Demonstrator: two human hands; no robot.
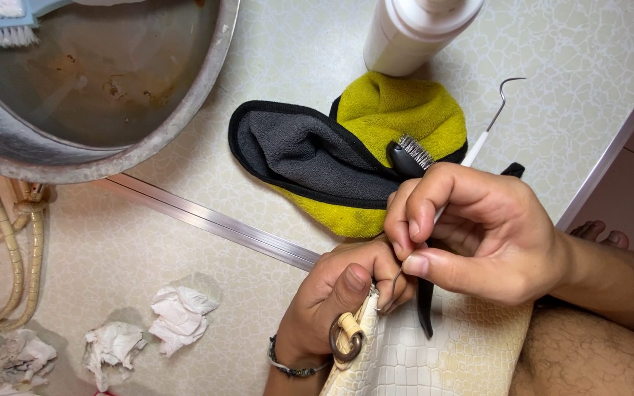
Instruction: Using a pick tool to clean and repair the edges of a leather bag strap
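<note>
My left hand (332, 301) grips the top edge of a cream scaly-textured bag (434, 356) beside its brown ring fitting (346, 341). My right hand (471, 235) pinches a thin white double-ended hook pick (497, 114); its lower hook touches the bag's edge by my left thumb, its upper hook sticks up to the right. A small black brush (409, 158) with grey bristles lies under my right fingers, and its handle shows again below my hand over the bag.
A yellow and dark grey cloth (346, 147) lies on the patterned floor. A metal basin (104, 88) of murky water holds a blue scrub brush (1, 22). A white bottle (416, 29) stands behind. Crumpled tissues (177, 312) and a pale hose (9, 242) lie left.
</note>
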